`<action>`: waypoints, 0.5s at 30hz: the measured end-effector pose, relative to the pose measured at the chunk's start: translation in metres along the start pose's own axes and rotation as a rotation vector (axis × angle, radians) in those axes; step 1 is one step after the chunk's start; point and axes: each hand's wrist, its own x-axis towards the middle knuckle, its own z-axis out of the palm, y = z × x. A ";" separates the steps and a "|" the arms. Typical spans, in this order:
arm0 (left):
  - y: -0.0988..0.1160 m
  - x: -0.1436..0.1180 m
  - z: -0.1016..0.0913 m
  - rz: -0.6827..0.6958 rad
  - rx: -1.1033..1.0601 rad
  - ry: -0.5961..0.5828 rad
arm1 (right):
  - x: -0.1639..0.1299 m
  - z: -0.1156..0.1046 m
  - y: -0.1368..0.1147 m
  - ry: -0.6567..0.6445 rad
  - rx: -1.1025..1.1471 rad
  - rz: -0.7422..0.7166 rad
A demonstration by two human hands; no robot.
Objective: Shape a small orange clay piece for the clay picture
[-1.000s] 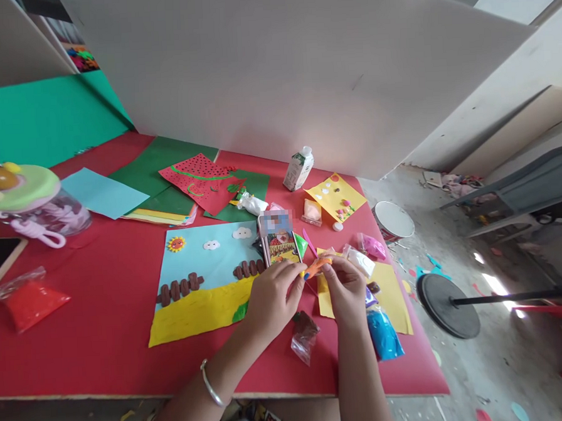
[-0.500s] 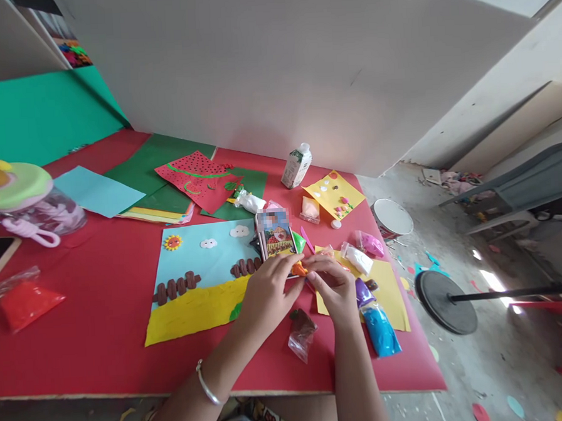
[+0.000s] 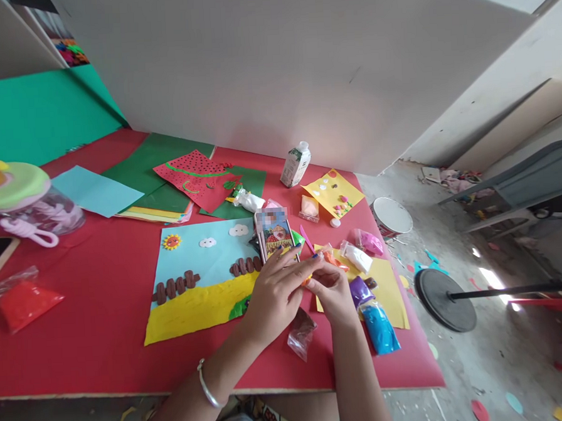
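A small lump of orange clay (image 3: 306, 280) shows between my two hands, mostly covered by fingers. My right hand (image 3: 333, 292) pinches it with thumb and fingertips. My left hand (image 3: 275, 294) reaches across from the left, its index finger and thumb at the clay and its other fingers stretched forward. Just beyond the left fingers lies a phone (image 3: 276, 234) displaying a picture. A blue sheet (image 3: 193, 253) left of my hands carries a clay sun (image 3: 172, 242), white clouds, brown fences (image 3: 176, 287) and a yellow field (image 3: 192, 315) with a green patch.
Clay packets lie to the right: orange (image 3: 333, 257), white (image 3: 356, 257), purple (image 3: 359, 291) and blue (image 3: 380, 328). A brown packet (image 3: 302, 332) lies below my hands. A carton (image 3: 296, 164) stands at the back; a lidded cup (image 3: 50, 207) and red packet (image 3: 26, 304) are left.
My left fingers have stretched forward and right, over the orange clay and toward the right hand. Less of the clay shows now. More of the green patch on the picture is uncovered.
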 end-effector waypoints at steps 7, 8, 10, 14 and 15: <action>0.001 0.004 -0.008 -0.189 -0.063 0.035 | 0.001 0.000 -0.003 0.095 -0.052 -0.033; 0.000 0.004 -0.008 -0.211 -0.057 0.043 | 0.001 0.000 -0.003 0.098 -0.058 -0.026; -0.004 0.003 -0.008 -0.223 -0.030 0.064 | 0.000 0.001 -0.001 0.092 -0.050 0.007; -0.009 0.000 -0.004 -0.162 0.024 0.076 | 0.001 0.002 0.001 0.070 -0.030 0.078; -0.009 -0.001 -0.004 -0.158 0.019 0.068 | 0.001 0.002 0.001 0.084 -0.038 0.086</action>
